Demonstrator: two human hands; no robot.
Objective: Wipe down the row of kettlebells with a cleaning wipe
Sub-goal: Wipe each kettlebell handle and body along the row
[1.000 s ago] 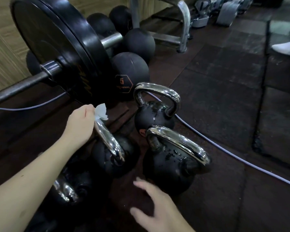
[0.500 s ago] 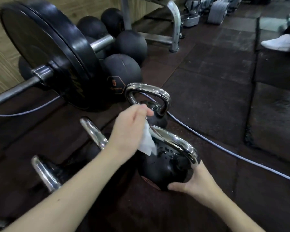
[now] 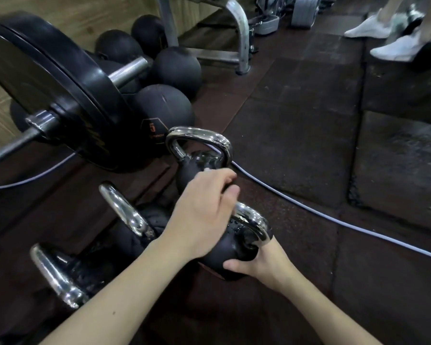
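Chrome handle (image 3: 253, 220) of near kettlebell (image 3: 230, 247) mid-wipe: left hand (image 3: 204, 210) grip curled over it, wipe hidden; right hand (image 3: 259, 261) cups the body; next, likely the far kettlebell (image 3: 197, 165).

A single wide-angle camera sat on the person's head, looking forward and steeply down at the floor (image 3: 296, 150). It was close: both forearms entered from the bottom edge, and the left hand (image 3: 204, 210) and right hand (image 3: 256, 260) filled the lower middle with the kettlebells (image 3: 199, 158). Toward the top edge it reached a rack (image 3: 239, 33) and another person's shoes (image 3: 393, 48). Straight lines bowed near the borders.
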